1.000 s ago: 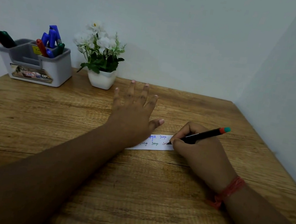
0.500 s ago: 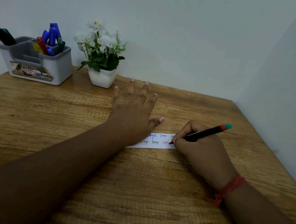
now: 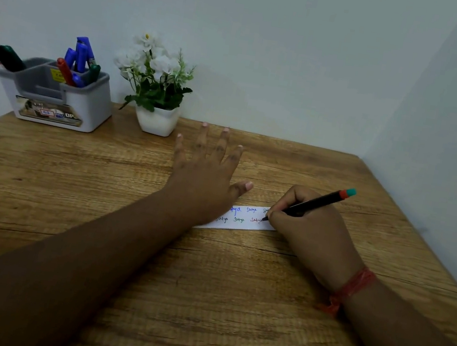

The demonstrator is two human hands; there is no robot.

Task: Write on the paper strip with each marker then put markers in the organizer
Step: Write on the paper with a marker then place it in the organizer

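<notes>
Organizer point(image 3: 82, 109): grey-and-white, far left on the counter point(image 3: 202, 302), against the wall; stored markers point(image 3: 79, 61) stand in its compartments, blue, red and green, with a black one and a green one leaning out at its left end.
Flower pot point(image 3: 156, 120): white, with white blossoms, just right of the organizer.
My left hand point(image 3: 205, 178): flat, palm down, fingers point(image 3: 219, 147) spread open, pressing the left part of the paper strip.
Paper strip point(image 3: 241, 219): white, mid-counter between my hands, bearing two rows of small handwritten words in blue, green and red.
Black pen point(image 3: 314, 205): red-and-teal end tilted up to the right, tip touching the strip beside the red word.
My right hand point(image 3: 310, 232): fingers closed around the black pen; a red thread band point(image 3: 352, 286) circles the wrist.
</notes>
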